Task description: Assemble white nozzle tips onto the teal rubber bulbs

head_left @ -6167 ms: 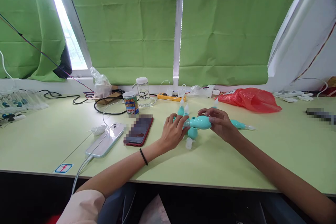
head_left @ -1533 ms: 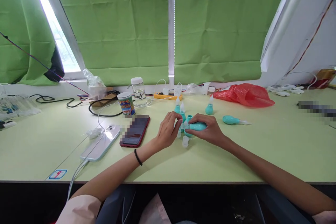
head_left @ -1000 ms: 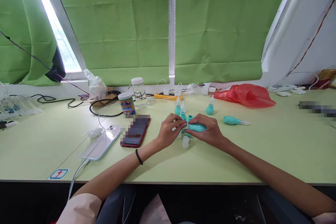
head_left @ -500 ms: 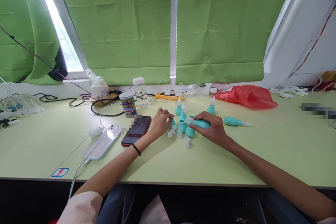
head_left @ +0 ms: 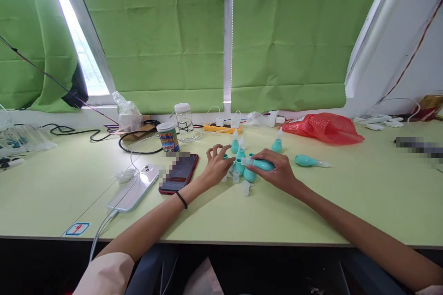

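Observation:
My right hand (head_left: 278, 170) is closed around a teal rubber squeeze bulb (head_left: 263, 165), a nasal aspirator body with a clear plastic piece on its left end. My left hand (head_left: 218, 165) hovers at the left side of the cluster, fingers apart, with nothing visible in it. Between and beyond the hands stand several teal bulbs (head_left: 249, 175), a few of them with pointed clear tips (head_left: 241, 142). Small clear plastic cups (head_left: 236, 177) lie in front, partly hidden by my left hand. A loose clear piece (head_left: 246, 188) rests nearest to me.
Off to the right are a lying teal aspirator (head_left: 306, 161), an upright one (head_left: 277, 145) and a red plastic bag (head_left: 325, 129). On the left lie a dark phone (head_left: 180, 174) and a white phone (head_left: 134, 188) with a cable. Behind them stand a patterned can (head_left: 168, 138) and a clear bottle (head_left: 184, 124).
My left hand's fingers have spread from a pinch, and the small pale thing at their tips no longer shows there. The right hand keeps its hold on the bulb, nearly still.

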The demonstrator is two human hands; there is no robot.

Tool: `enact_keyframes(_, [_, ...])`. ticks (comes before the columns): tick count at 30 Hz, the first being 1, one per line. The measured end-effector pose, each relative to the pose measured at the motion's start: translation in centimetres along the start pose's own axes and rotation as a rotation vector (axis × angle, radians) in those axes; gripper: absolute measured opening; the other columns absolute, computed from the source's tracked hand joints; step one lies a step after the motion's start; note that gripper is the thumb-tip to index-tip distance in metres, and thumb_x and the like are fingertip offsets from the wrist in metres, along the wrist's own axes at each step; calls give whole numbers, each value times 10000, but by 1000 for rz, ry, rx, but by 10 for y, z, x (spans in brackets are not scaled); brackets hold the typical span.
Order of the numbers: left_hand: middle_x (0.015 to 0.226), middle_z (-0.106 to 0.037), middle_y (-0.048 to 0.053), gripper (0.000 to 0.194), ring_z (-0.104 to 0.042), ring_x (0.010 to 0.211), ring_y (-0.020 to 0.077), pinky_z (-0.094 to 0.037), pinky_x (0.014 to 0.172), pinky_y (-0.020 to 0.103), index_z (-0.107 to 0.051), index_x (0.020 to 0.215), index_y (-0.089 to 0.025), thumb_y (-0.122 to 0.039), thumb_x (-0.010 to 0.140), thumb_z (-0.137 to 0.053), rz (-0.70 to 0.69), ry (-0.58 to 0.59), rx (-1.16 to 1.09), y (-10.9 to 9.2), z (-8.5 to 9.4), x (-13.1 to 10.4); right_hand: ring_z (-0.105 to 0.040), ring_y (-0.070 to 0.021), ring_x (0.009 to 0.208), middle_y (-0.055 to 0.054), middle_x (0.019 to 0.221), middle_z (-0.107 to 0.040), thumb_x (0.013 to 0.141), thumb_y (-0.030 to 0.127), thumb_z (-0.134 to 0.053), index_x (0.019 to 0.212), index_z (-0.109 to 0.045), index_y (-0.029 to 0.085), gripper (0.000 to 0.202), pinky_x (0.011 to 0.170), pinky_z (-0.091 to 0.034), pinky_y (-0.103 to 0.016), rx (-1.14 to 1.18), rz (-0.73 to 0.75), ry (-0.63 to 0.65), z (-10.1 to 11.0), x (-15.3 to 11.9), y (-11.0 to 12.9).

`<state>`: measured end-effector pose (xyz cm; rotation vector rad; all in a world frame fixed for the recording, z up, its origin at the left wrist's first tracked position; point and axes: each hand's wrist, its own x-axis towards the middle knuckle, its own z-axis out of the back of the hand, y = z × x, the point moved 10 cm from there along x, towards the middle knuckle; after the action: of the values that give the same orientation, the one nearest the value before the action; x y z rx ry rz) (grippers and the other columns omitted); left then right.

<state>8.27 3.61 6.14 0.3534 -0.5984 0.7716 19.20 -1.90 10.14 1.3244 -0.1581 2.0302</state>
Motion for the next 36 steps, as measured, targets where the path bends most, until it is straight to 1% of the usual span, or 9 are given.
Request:
enact_keyframes(5, [1047, -467, 48, 247, -300, 1005, 207, -248, 804, 391, -510, 978, -218, -216, 809, -329, -19, -78, -204, -20, 36, -2, -542, -135, 620, -27, 693, -596, 660, 278, -610, 808, -573, 191, 176, 579, -458, -264, 75, 58, 62, -7, -2, 10])
enact_keyframes(9, [980, -465, 71, 235, -335, 923, 195, -296, 765, 344, -504, 846, -161, -320, 801, -337, -66, -39, -337, -45, 49, -4, -543, -128, 626, -18, 703, -598, 647, 229, -622, 812, -555, 198, 182, 585, -461, -256, 148, 127, 54, -8, -8, 26])
enact_keyframes(14, [617, -425, 9, 306, -373, 632, 112, -308, 590, 245, -408, 612, -145, -299, 835, -266, -73, 34, -494, -52, 36, -3, -545, -130, 628, -22, 697, -591, 592, 216, -665, 814, -538, 187, 258, 594, -461, -261, 149, 121, 12, -5, -11, 32])
enact_keyframes(18, [466, -249, -53, 343, -229, 434, 59, -210, 461, 224, -309, 533, -150, -304, 835, -257, 3, 106, -696, -43, 21, -4, -563, -146, 607, -32, 675, -610, 531, 275, -700, 769, -561, 171, 295, 588, -465, -272, 161, 68, 38, -9, -9, 28])
enact_keyframes(25, [471, -256, -49, 390, -221, 430, 47, -190, 423, 200, -290, 519, -149, -404, 812, -260, 187, 328, -1192, -44, -4, -7, -574, -185, 569, -34, 584, -631, 423, 334, -734, 599, -626, 159, 270, 524, -464, -284, 302, -359, 128, -20, -12, -9])
enact_keyframes(28, [439, -232, -59, 390, -189, 405, 40, -176, 407, 195, -268, 502, -156, -411, 797, -285, 247, 432, -1397, -50, -12, -9, -560, -179, 553, -33, 576, -630, 401, 294, -746, 600, -643, 152, 266, 506, -453, -282, 441, -478, 196, -28, -17, -18])
enact_keyframes(31, [405, -177, -69, 400, -173, 377, 40, -182, 403, 201, -227, 484, -169, -421, 793, -259, 287, 480, -1563, -51, -11, -7, -546, -154, 507, -23, 562, -624, 450, 271, -730, 619, -647, 150, 225, 495, -451, -281, 676, -555, 266, -36, -18, -23])
enact_keyframes(33, [399, -180, -67, 406, -186, 371, 44, -188, 406, 207, -221, 484, -172, -441, 787, -242, 306, 434, -1551, -41, -3, -2, -546, -140, 499, -17, 581, -624, 518, 286, -697, 641, -640, 159, 185, 519, -460, -290, 809, -573, 213, -30, -13, -29])
enact_keyframes(36, [433, -282, -47, 403, -251, 400, 56, -199, 420, 207, -289, 518, -162, -477, 768, -268, 300, 308, -1252, -15, 16, 9, -562, -144, 590, -22, 677, -631, 571, 316, -661, 692, -632, 176, 187, 599, -463, -298, 748, -577, -35, -4, -4, -54])
